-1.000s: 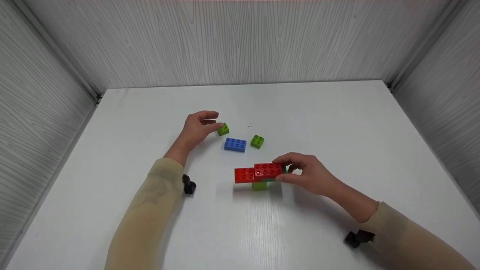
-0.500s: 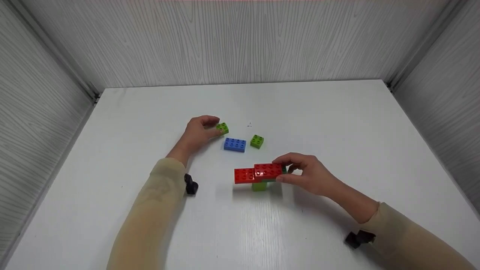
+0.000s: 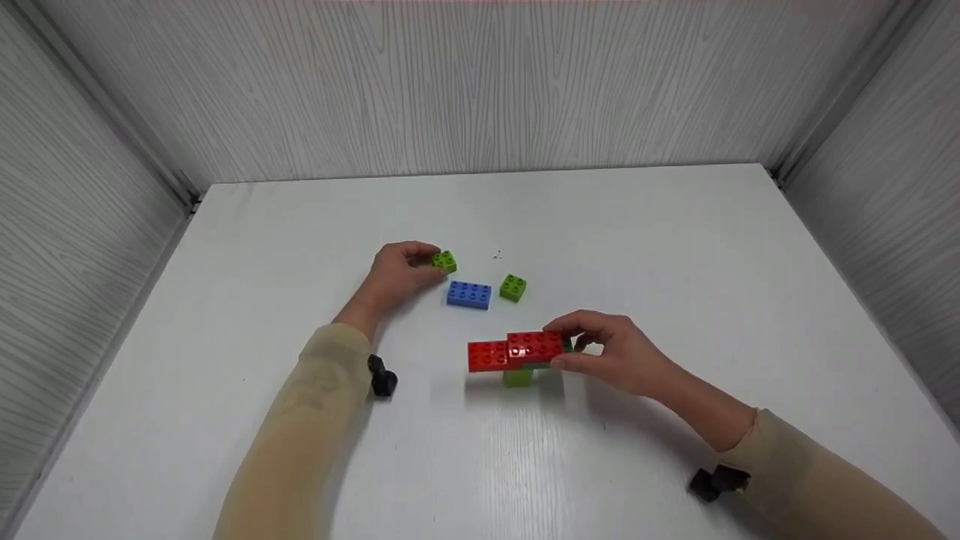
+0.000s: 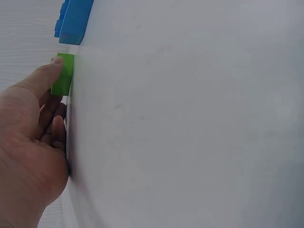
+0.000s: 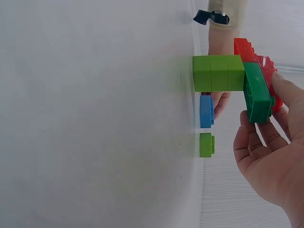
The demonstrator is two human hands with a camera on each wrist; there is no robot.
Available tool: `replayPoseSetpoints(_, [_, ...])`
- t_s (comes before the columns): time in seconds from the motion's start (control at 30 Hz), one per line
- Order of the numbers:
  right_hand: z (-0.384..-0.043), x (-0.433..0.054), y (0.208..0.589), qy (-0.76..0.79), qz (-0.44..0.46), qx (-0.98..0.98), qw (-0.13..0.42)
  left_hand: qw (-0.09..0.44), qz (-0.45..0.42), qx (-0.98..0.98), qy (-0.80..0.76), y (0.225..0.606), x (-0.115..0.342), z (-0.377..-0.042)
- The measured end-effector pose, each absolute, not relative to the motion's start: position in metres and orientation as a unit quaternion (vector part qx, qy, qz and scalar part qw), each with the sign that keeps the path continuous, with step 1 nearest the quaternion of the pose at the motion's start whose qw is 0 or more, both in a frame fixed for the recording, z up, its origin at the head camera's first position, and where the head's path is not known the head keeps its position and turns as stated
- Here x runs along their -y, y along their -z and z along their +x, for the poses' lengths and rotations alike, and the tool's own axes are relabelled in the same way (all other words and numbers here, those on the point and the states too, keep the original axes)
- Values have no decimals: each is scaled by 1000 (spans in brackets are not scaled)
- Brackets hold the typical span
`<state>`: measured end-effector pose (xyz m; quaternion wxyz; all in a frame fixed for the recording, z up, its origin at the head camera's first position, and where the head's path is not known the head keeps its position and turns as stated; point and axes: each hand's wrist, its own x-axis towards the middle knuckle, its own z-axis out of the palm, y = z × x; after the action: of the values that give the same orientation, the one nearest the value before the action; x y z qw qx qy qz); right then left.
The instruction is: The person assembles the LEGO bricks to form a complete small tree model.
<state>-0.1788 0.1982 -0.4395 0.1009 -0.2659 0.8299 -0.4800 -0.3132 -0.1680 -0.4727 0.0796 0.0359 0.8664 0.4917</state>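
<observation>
My left hand (image 3: 401, 276) pinches a small light green toy brick (image 3: 445, 261) between thumb and fingers, low over the table. The left wrist view shows the thumb tip against this light green brick (image 4: 65, 76). My right hand (image 3: 619, 352) holds the right end of a stack of toy bricks, its thumb at the near side of the top red brick (image 3: 534, 347). Below that lie a second red brick (image 3: 487, 356) and a dark green brick (image 5: 259, 92), side by side on an upright column of light green bricks (image 5: 218, 73).
A blue toy brick (image 3: 469, 295) lies flat between the hands. Just right of it is another small light green brick (image 3: 513, 288). Pale wood-grain walls (image 3: 480, 90) enclose the white table (image 3: 637, 240) at the back and sides.
My left fingers have closed in from beside the small light green brick and now pinch it. My right hand and the stack have stayed in place.
</observation>
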Motion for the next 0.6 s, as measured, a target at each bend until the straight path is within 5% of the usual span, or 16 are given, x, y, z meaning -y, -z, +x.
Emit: replayPoseSetpoints(0.6, [-177, -201, 440, 477, -266, -832, 94, 76, 2, -845, -529, 459, 167, -307])
